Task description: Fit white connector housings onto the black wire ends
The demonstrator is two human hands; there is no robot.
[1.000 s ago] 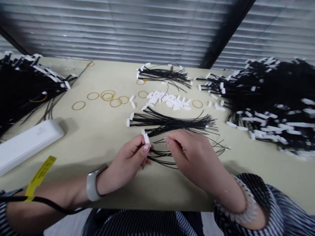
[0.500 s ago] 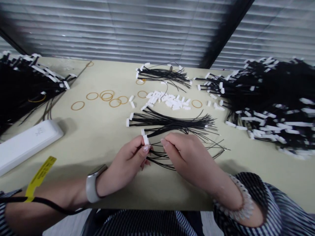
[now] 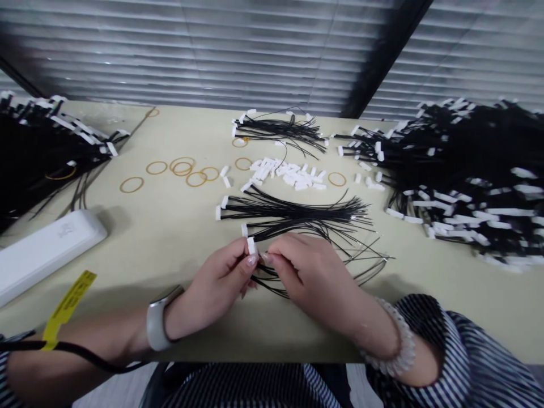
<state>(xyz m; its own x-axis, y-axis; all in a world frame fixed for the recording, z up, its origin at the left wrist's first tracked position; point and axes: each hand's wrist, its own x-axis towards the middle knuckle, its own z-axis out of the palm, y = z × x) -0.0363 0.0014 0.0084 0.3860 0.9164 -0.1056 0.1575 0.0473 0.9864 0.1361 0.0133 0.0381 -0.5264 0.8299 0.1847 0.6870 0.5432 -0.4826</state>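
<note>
My left hand (image 3: 223, 275) pinches a white plastic connector (image 3: 251, 246) from which several black wires (image 3: 272, 277) trail to the right. Close beside it, my right hand (image 3: 312, 275) has thumb and forefinger pressed together on a thin black wire near the connector's wire side; the wire's tip is hidden by the fingers. Just beyond both hands lies a bundle of black wires (image 3: 293, 212) with white connectors at its left end. Loose white connectors (image 3: 293, 174) are heaped farther back.
Big piles of black wires with white connectors lie at the left (image 3: 34, 147) and right (image 3: 463, 170). Rubber bands (image 3: 182, 168) are scattered left of centre. A white power bank (image 3: 51, 255) rests at the left. A smaller wire bundle (image 3: 280, 130) lies near the blinds (image 3: 212, 56).
My right hand has moved left along the wires, and its fingertips are now right by the connector. My left hand keeps its pinch, almost unmoved.
</note>
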